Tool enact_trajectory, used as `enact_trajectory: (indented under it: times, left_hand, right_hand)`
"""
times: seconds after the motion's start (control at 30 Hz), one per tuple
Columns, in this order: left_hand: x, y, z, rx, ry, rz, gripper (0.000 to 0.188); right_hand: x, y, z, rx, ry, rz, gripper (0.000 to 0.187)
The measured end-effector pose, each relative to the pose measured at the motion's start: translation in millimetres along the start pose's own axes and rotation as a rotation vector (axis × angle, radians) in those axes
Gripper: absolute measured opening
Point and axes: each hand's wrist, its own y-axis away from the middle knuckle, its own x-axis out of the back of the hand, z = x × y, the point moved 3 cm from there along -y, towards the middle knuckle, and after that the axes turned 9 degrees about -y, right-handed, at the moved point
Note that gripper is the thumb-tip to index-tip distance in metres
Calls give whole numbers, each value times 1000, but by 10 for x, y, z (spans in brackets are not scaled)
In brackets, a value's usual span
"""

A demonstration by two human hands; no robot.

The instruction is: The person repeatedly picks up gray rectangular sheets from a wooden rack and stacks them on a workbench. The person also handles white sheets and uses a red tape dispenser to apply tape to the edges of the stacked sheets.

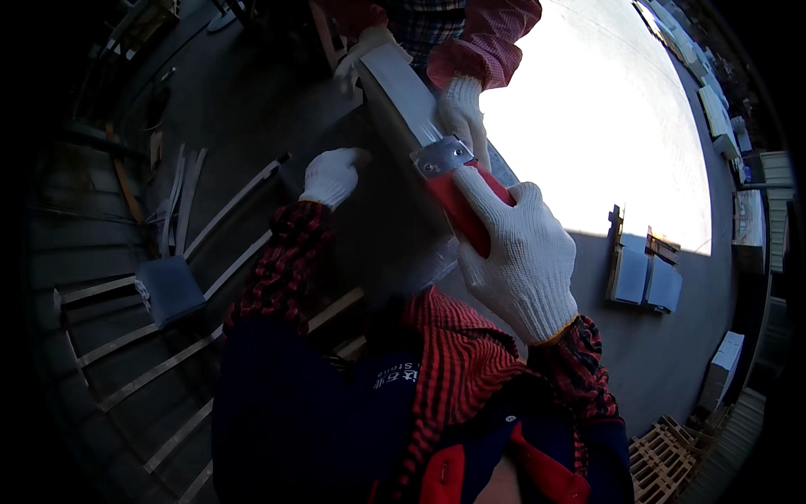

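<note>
My right hand (527,260), in a white knit glove, is closed round the red handle of a tool with a flat metal head (445,157) held by screws. The tool's head meets a long pale slab-like piece (403,88) ahead of me; its exact kind is unclear. My left hand (330,178), also gloved, is curled beside a dark surface left of that piece; what it holds, if anything, is hidden. Opposite me, a co-worker's gloved hand (463,109) rests by the piece's right edge, and their other glove (368,55) is at its far end.
At left, a dark grey block (170,290) sits on a frame of long slats (172,437). Pale blue-grey panels (645,281) stand on the floor at right. Wooden pallets (663,458) lie at lower right. Bright sunlight falls on the floor (604,118) beyond.
</note>
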Motion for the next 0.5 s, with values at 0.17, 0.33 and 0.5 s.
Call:
enact_trajectory:
  times: [0.17,0.33,0.5]
  left_hand:
    - [561,260,-71,-40,69,383,44]
    - [1129,238,895,-764,-94,479,78]
    - [859,181,1363,-1019,-192,267,94]
  right_hand:
    - [-71,743,227,-55,-27,2,67]
    - [-154,1181,355,-82,-71,69,75]
    - [-239,1507,428,-101,-111,91,71]
